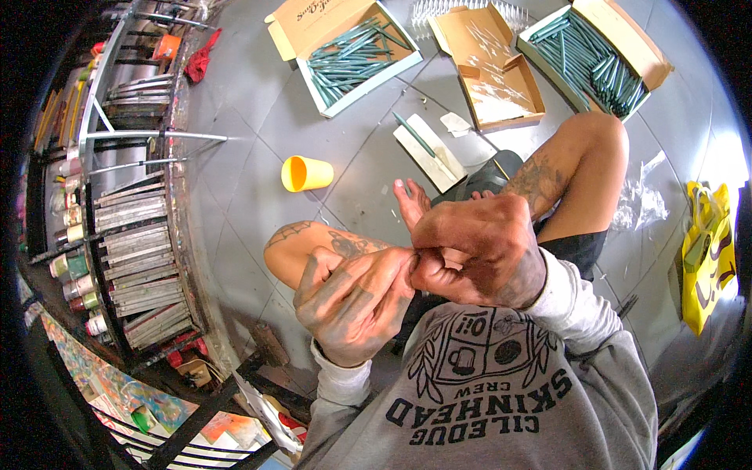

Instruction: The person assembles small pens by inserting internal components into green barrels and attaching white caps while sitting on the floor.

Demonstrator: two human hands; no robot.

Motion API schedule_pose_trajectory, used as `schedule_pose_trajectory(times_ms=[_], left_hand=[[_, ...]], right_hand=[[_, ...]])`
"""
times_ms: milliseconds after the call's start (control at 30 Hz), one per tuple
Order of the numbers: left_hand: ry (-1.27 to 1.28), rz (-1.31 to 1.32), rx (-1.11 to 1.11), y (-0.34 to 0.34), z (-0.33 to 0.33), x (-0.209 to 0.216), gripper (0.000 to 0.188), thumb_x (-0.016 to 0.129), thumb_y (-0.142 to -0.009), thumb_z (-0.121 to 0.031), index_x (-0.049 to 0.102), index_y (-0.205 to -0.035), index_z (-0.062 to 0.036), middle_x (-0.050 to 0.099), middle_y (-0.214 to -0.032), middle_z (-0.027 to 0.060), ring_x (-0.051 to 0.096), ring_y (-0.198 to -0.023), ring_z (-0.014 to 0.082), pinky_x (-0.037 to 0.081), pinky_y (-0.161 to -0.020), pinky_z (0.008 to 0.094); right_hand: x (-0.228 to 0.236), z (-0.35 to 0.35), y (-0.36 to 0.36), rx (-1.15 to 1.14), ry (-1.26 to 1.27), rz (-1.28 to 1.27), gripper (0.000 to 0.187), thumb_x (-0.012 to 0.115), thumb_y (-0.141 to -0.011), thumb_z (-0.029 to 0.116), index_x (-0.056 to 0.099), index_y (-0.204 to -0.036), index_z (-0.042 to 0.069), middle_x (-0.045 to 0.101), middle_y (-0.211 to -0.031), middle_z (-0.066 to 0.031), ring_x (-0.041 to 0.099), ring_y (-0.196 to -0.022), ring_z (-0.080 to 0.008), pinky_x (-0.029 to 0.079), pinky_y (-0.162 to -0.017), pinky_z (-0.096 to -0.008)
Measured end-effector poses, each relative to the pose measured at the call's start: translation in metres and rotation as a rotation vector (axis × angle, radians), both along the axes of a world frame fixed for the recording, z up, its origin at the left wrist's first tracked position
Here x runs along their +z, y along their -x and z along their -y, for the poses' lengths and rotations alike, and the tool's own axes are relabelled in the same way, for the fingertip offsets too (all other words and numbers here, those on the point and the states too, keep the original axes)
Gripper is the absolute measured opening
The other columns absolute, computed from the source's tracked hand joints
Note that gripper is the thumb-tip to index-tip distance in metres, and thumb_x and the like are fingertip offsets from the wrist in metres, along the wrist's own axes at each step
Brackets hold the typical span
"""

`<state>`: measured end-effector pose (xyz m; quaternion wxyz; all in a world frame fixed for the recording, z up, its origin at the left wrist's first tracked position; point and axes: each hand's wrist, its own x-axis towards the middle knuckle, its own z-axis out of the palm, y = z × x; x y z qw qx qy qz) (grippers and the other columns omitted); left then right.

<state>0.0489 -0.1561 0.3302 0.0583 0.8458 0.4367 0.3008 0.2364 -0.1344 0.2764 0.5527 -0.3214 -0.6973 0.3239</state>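
Note:
My left hand [352, 301] and my right hand [482, 251] meet in front of my chest, fingertips pressed together. Both are closed in a pinch. Whatever lies between the fingers is hidden or too small to make out. Past my feet, a slim teal pen [415, 135] lies on a small white box [435, 166]. Beyond it, one open box [374, 86] holds a heap of teal pens [352, 66]. A second open box [627, 39], at the far right, is full of similar pens [583, 63]. Between them, a shallow cardboard box [513, 121] holds thin clear pieces [493, 59].
A yellow cup [307, 174] lies on its side on the grey tiled floor. Shelves of jars and stacked frames [141, 258] line the left. Crumpled clear plastic [642, 200] and a yellow bag [709, 258] are at the right. My bent legs flank my hands.

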Motion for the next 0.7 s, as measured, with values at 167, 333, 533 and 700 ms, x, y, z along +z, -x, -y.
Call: schedule_pose_trajectory(times_ms=[167,333,533,700], left_hand=[[0.078,0.050,0.000,0.003,-0.008,0.002,0.015,0.081,-0.071,-0.005,0.076,-0.086,-0.0042,0.072,-0.076,0.0027,0.057,-0.064,0.0162,0.042,-0.061,0.0288],[0.171,0.197,-0.004,0.009,-0.017,-0.006,0.010,0.078,-0.077,-0.004,0.075,-0.086,-0.0020,0.072,-0.075,0.0040,0.058,-0.065,0.0154,0.042,-0.064,0.0299],[0.200,0.213,0.008,0.010,-0.017,-0.005,0.011,0.078,-0.077,-0.003,0.075,-0.087,-0.0011,0.072,-0.075,0.0037,0.059,-0.066,0.0158,0.043,-0.067,0.0307],[0.195,0.226,0.038,0.008,-0.016,-0.004,0.010,0.078,-0.076,-0.003,0.074,-0.084,-0.0006,0.071,-0.075,0.0036,0.059,-0.067,0.0163,0.042,-0.068,0.0314]], right_hand=[[-0.004,0.001,-0.003,0.134,0.250,-0.128,0.010,0.067,-0.073,-0.003,0.067,-0.082,0.001,0.066,-0.069,-0.0068,0.065,-0.058,-0.0134,0.051,-0.057,-0.0251],[-0.007,0.008,-0.002,0.224,0.480,-0.255,0.011,0.065,-0.081,-0.001,0.069,-0.091,-0.004,0.068,-0.072,-0.0048,0.064,-0.064,-0.0066,0.052,-0.067,-0.0215],[-0.002,0.007,-0.004,0.247,0.528,-0.267,0.012,0.065,-0.083,-0.001,0.069,-0.094,-0.005,0.068,-0.073,-0.0052,0.064,-0.066,-0.0066,0.053,-0.069,-0.0220],[0.001,0.004,-0.007,0.200,0.435,-0.169,0.013,0.066,-0.084,0.004,0.069,-0.094,-0.004,0.070,-0.077,-0.0077,0.067,-0.069,-0.0116,0.054,-0.069,-0.0239]])
